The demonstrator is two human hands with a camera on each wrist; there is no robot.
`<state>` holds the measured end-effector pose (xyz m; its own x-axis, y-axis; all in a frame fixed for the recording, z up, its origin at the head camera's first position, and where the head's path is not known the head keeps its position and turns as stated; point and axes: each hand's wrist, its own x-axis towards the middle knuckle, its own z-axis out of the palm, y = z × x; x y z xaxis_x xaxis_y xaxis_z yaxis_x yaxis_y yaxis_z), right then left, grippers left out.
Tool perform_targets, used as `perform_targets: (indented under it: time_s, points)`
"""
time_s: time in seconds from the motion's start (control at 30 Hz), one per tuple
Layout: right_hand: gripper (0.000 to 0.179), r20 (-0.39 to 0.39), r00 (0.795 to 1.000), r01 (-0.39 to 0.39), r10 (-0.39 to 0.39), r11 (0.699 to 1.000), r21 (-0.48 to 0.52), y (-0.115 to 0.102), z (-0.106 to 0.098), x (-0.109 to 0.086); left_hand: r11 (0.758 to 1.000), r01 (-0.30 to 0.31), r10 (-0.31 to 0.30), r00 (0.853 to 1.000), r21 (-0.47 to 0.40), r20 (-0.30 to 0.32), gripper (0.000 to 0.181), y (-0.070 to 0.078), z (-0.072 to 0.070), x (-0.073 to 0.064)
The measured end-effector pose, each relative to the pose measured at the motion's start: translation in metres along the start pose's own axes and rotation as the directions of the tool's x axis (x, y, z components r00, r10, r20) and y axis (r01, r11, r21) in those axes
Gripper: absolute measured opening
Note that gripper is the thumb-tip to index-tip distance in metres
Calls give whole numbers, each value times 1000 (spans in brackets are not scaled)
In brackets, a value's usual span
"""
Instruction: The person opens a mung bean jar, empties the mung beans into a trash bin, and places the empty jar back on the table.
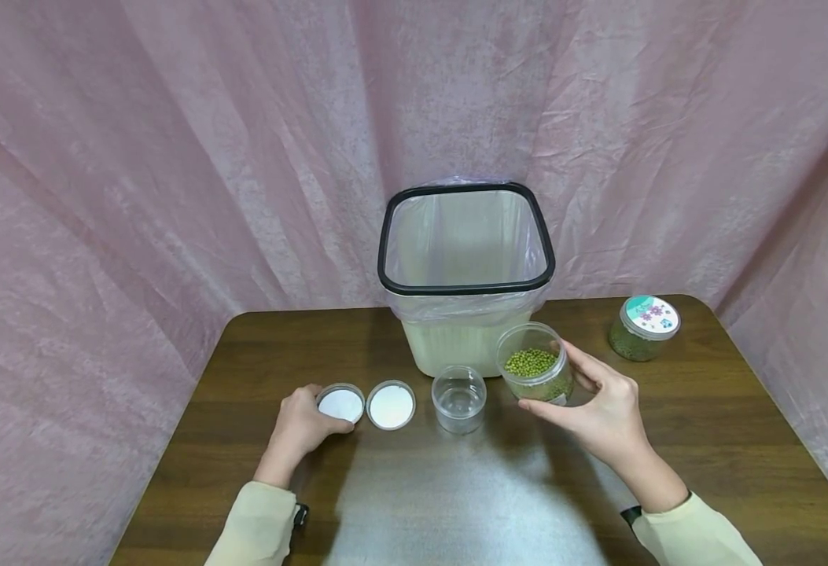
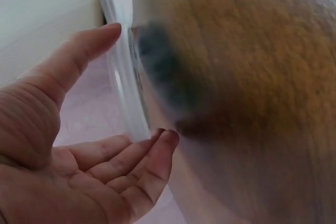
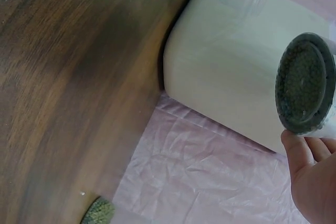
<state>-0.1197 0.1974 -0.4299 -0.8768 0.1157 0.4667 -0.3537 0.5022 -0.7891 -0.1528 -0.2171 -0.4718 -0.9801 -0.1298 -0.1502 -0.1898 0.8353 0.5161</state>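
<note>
My left hand (image 1: 303, 428) pinches a round lid (image 1: 340, 405) by its rim, white inner face up, at the left of the table. Thumb and fingers lie on opposite sides of that lid in the left wrist view. Beside it is a second lid (image 1: 391, 406), also white face up. My right hand (image 1: 606, 409) grips an open clear plastic jar (image 1: 542, 389) part full of green mung beans (image 1: 530, 362), raised above the table and tilted. Its bean-covered base (image 3: 303, 82) faces the right wrist camera. An open clear jar (image 1: 459, 401) stands left of it with no beans showing inside.
A pale bin (image 1: 436, 346) with a black rim (image 1: 466, 289) and clear liner stands at the table's back, just behind the jars. A lidded jar of green beans (image 1: 634, 342) stands at the back right. Pink curtains (image 1: 279, 157) hang behind the wooden table (image 1: 725, 440).
</note>
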Motion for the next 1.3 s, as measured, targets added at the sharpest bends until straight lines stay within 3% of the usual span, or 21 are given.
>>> perform_targets:
  time_s: [0.3,0.57,0.73,0.87,1.0,1.1,1.2,1.3]
  points:
    - [88,-22,999,36,-37,999,-11,0,2,1,998,14,-14,1000,64,1,72,-4,5,0]
    - [89,-5,1000,-21,21,1000,12,-1,2,-1,997,25,-27,1000,76,14,81,-9,5,0]
    - [89,-9,999,-38,39,998,39,-3,-1,0,997,29,-32,999,78,38,96,0,-3,-1]
    - [89,-31,999,-19,22,997,72,-5,-6,4,996,20,-23,999,84,34,96,13,-17,0]
    - [88,-84,994,81,-73,992,99,-14,-12,9,999,-20,22,999,42,-33,91,33,-37,-1]
    - [87,-129,979,172,-155,976,134,-26,-18,14,998,-69,68,991,0,-116,81,53,-52,-2]
    - [86,-162,968,219,-193,963,159,-37,-24,18,990,-132,121,971,-44,-208,68,71,-68,-2]
    - [86,-187,961,235,-201,955,180,-42,-29,23,977,-196,164,941,-81,-296,56,88,-81,2]
